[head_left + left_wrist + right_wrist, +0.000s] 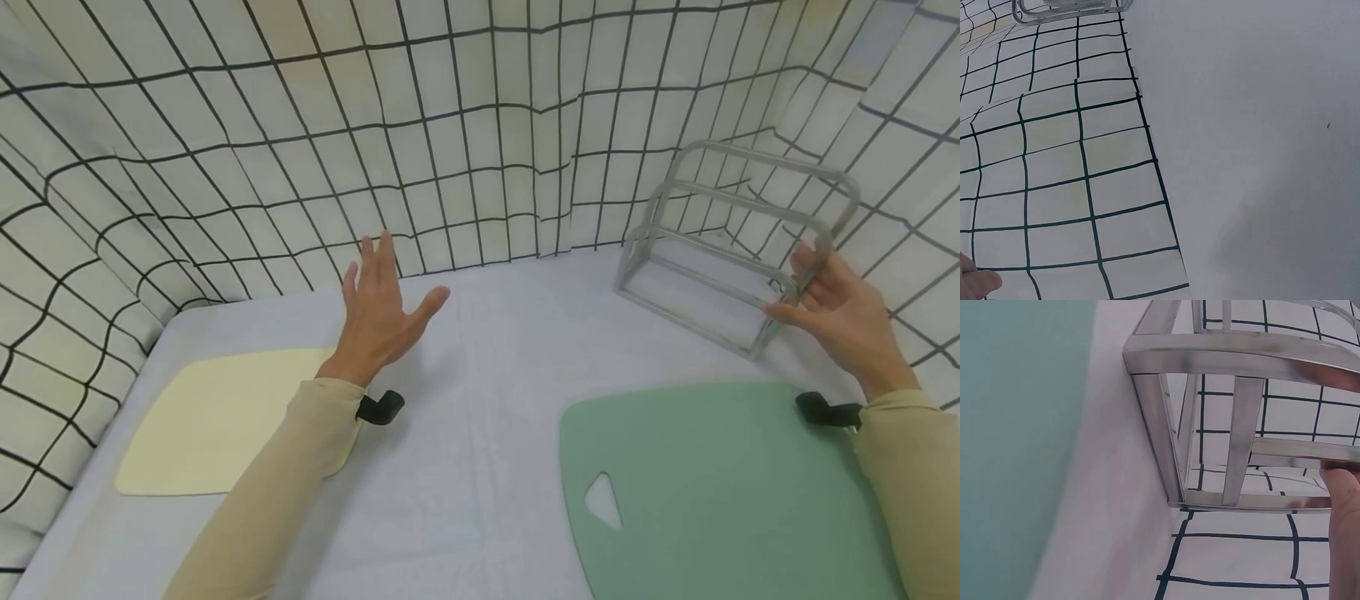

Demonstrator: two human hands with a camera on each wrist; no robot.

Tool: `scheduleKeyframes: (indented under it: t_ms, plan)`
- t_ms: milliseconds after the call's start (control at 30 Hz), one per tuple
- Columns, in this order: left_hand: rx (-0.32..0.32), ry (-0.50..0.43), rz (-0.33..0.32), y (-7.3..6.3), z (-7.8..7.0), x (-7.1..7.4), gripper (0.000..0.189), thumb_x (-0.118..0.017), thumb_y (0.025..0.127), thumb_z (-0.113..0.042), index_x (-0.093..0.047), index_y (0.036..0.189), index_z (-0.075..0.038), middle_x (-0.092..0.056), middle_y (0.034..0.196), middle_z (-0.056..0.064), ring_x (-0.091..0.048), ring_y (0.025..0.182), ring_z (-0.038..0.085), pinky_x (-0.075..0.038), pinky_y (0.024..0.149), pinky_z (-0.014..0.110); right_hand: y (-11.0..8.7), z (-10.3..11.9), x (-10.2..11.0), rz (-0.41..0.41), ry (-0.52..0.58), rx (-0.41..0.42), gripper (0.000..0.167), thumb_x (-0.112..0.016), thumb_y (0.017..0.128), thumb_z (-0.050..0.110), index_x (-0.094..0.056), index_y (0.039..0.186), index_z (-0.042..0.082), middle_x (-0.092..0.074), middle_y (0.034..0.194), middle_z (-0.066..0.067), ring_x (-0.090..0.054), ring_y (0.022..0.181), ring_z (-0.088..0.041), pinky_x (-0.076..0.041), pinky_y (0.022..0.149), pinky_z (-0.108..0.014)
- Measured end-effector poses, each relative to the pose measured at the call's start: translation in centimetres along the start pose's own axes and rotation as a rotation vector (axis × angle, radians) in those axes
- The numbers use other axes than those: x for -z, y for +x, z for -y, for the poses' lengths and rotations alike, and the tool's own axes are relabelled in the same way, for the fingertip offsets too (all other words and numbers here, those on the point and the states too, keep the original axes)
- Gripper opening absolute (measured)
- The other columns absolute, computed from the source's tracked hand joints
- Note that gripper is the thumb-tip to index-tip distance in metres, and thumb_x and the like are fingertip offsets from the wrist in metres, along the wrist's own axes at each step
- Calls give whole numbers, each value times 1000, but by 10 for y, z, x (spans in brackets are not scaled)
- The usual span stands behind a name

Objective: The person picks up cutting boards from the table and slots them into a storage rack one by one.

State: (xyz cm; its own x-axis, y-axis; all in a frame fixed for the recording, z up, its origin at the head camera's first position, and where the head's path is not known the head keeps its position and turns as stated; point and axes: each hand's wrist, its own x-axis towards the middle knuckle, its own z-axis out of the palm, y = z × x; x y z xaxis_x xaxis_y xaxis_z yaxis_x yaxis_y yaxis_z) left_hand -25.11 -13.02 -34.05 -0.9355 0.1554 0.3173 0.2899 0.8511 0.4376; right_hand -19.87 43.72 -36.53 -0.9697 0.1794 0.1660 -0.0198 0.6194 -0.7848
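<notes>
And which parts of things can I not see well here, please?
Head view: part of the pale yellow board, behind the left sleeve.
Head view: near edge of the green cutting board, below the frame.
Left wrist view: most of the left hand, cut off bottom left.
Right wrist view: parts of the right hand and metal rack, past the right edge.

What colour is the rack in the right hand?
Silvery grey; the rack shows best in the right wrist view.
</notes>
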Motion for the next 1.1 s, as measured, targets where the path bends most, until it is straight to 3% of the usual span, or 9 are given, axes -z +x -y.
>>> scheduleKeyframes:
  t_ms: [500,900,1100]
  plan:
    - [-9,-50,18,5,-14,-11,111,-44,92,-81,8,167,-17,8,176,9,5,166,29,5,132,58,4,-3,3,24,63,7,99,-79,92,15,-15,163,42,-23,170,15,-31,156,-1,-34,114,-5]
    - [3,-59,61,8,-21,-20,112,-40,92,-83,7,167,-16,8,176,10,6,166,29,6,133,56,7,-7,3,31,112,43,94,-75,93,6,-19,165,32,-24,171,11,-31,157,-3,-37,112,-5]
    - [-5,-87,67,10,-26,-26,112,-40,90,-85,7,167,-19,6,177,11,5,166,28,5,133,55,8,-5,3,43,188,31,95,-74,93,2,-19,165,29,-23,172,11,-28,158,-4,-35,115,-7]
